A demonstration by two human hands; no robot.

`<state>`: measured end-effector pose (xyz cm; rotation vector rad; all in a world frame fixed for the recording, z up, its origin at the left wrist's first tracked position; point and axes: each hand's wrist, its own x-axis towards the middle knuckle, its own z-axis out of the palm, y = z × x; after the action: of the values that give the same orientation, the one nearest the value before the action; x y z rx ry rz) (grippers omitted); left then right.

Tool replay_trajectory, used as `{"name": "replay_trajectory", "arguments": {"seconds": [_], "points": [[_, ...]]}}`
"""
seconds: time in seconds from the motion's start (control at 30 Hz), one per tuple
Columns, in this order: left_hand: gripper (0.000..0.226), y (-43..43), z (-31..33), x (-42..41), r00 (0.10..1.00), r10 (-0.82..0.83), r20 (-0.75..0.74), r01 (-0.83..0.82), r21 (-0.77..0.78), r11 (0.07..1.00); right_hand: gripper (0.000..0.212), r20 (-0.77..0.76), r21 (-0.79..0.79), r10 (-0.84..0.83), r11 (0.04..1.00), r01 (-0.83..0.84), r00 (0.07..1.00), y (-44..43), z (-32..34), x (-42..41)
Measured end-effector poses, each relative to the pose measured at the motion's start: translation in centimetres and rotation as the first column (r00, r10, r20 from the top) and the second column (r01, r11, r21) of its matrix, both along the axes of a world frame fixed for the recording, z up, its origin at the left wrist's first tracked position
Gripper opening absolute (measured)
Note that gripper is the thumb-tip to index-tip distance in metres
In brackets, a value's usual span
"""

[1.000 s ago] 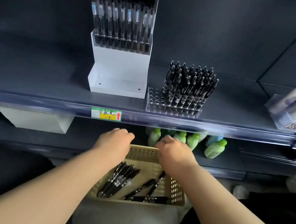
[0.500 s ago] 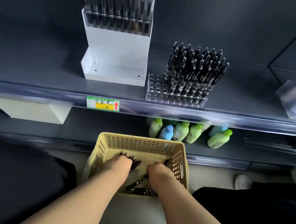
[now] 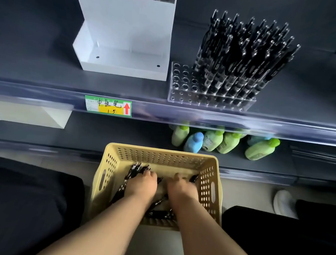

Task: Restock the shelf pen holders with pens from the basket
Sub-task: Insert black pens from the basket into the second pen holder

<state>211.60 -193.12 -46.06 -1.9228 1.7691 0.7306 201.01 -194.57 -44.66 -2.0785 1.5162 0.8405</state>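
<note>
Down inside the basket [image 3: 160,155], the left hand [image 3: 141,184] lies over a bundle of loose black pens [image 3: 135,168], its fingers curled downward. The back of the hand hides whether they have closed round the bundle, so I cannot tell. Just beside it, the right hand [image 3: 181,189] is curled down over more pens in the same way, and its grip is hidden too.

These pens should be light and stiff, with smooth barrels that are likely to slide and roll against each other in a bunch. Their clips may snag on one another. The safest hold is probably round the middle of the barrels, a few at a time, all pointing 1 way.

Farther off, on the shelf [image 3: 35,61] above, the clear holder [image 3: 183,83] has open holes along its left side, and its right side is packed with upright pens [image 3: 242,58]. A white holder [image 3: 126,40] stands to its left. Small bottles [image 3: 229,143] sit on the lower shelf, just beyond the basket.
</note>
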Motion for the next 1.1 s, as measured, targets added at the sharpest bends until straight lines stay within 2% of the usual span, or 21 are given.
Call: {"name": "replay_trajectory", "arguments": {"seconds": [0.2, 0.27, 0.37, 0.47, 0.57, 0.67, 0.73, 0.9, 1.1], "points": [[0.045, -0.2, 0.8, -0.3, 0.999, 0.029, 0.040, -0.031, 0.039, 0.999, 0.046, -0.039, 0.004, 0.024, 1.000, -0.024, 0.999, -0.1, 0.9, -0.2], [0.046, 0.0, 1.5, -0.1, 0.998, 0.050, 0.044, -0.051, 0.019, 0.999, 0.047, -0.026, -0.011, -0.018, 1.000, 0.018, 0.999, 0.1, 1.4, -0.4], [0.046, 0.2, 3.1, 0.4, 0.994, 0.106, 0.025, -0.104, -0.047, 0.993, 0.039, 0.095, -0.014, -0.117, 0.993, 0.119, 0.988, 0.3, 2.5, -1.0], [0.032, 0.7, 4.9, 0.6, 0.965, 0.223, -0.141, -0.242, -0.135, 0.961, 0.031, 0.229, -0.041, -0.197, 0.976, 0.212, 0.953, 0.0, 5.3, -1.3], [0.015, 0.8, 8.3, 0.5, 0.916, 0.258, -0.306, -0.343, -0.267, 0.901, 0.025, 0.391, -0.118, -0.253, 0.940, 0.321, 0.885, -1.0, 9.0, -1.4], [0.018, 1.0, 12.2, 0.3, 0.889, 0.150, -0.433, -0.361, -0.460, 0.812, 0.022, 0.529, -0.218, -0.222, 0.897, 0.384, 0.819, -1.7, 12.5, -1.8], [0.019, 1.1, 14.9, 0.5, 0.855, 0.101, -0.509, -0.405, -0.533, 0.743, 0.020, 0.613, -0.273, -0.179, 0.866, 0.419, 0.769, -1.8, 14.9, -2.1], [0.013, 0.3, 20.3, 1.0, 0.727, -0.004, -0.686, -0.543, -0.578, 0.610, 0.016, 0.755, -0.356, -0.059, 0.799, 0.484, 0.653, -2.4, 20.5, -2.0], [0.020, -2.9, 26.1, 1.6, 0.679, -0.140, -0.721, -0.612, -0.661, 0.433, 0.026, 0.784, -0.488, 0.123, 0.727, 0.483, 0.608, -5.2, 28.3, -2.9]]}}
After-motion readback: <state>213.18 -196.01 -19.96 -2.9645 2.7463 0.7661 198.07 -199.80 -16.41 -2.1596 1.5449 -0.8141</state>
